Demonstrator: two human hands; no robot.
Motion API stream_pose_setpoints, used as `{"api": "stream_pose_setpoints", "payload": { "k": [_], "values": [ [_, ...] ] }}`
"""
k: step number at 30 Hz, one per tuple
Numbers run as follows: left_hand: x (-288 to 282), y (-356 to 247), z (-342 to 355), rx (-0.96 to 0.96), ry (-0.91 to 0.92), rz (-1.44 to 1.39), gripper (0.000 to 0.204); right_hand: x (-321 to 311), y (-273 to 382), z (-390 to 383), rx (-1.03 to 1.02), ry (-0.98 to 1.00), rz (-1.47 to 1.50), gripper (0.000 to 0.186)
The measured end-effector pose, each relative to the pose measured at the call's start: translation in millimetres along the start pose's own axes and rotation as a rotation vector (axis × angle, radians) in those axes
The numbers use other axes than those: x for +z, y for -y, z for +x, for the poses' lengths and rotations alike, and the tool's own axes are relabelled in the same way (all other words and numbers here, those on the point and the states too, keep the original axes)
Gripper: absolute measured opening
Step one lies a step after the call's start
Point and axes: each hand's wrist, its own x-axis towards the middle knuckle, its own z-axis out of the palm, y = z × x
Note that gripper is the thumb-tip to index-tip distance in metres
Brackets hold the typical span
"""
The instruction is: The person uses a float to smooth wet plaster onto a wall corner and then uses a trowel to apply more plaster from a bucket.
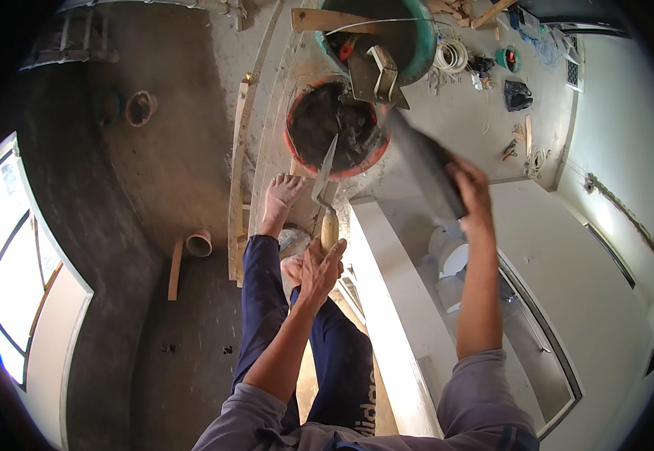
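My left hand [318, 269] is wrapped round the wooden handle of a pointed trowel [327, 161]. Its blade tip reaches over a red-orange bucket [289, 143] of dark grey mortar [327, 116]. To the right, my right hand [471, 197] grips a flat, dark grey rectangular board [426, 161], tilted and slightly blurred; how it is held underneath is hidden. The board's far end is close to the bucket's right rim. Behind, a finishing trowel [379, 75] with a bent handle rests at the edge of a large teal tub [421, 45].
A wooden strip [334, 21] lies across the teal tub. My bare foot [285, 194] is beside long planks [239, 165]. A white low wall [387, 301] stands at right. Coiled white cable [451, 56] and a black bag [518, 96] lie farther right. Pipe openings [199, 243] show at left.
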Motion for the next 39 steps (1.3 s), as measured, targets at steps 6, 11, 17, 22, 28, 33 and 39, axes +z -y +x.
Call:
{"api": "stream_pose_setpoints", "payload": {
  "k": [6,11,17,22,28,33,39],
  "values": [
    [6.6,-2.1,-0.3,-0.081,0.069,-0.048,0.029,-13.9,43.6,135.8,-0.421,-0.215,-0.749,0.034],
    [9.4,-11.3,-6.3,-0.052,0.099,-0.03,0.027,19.1,34.0,214.7,-0.649,-0.215,-1.191,0.025],
    [10.5,-23.3,-5.6,-0.056,0.132,-0.141,0.029,53.0,27.9,236.2,-0.808,-0.361,-1.127,0.015],
    [1.5,-31.3,-3.4,-0.057,0.16,-0.163,0.027,138.3,85.0,208.0,-0.512,-0.041,-0.94,0.021],
    [-0.3,-17.2,1.4,-0.091,0.222,-0.156,0.039,188.4,37.2,271.0,-0.6,-0.354,-1.267,0.026],
    [-4.5,-28.9,-1.7,-0.111,0.22,-0.176,0.038,201.1,45.3,273.2,-0.357,-0.215,-1.245,0.032],
    [-4.1,-17.5,1.5,-0.091,0.231,-0.229,0.038,180.0,82.9,243.5,-0.302,-0.041,-1.186,0.035]
  ]
}}
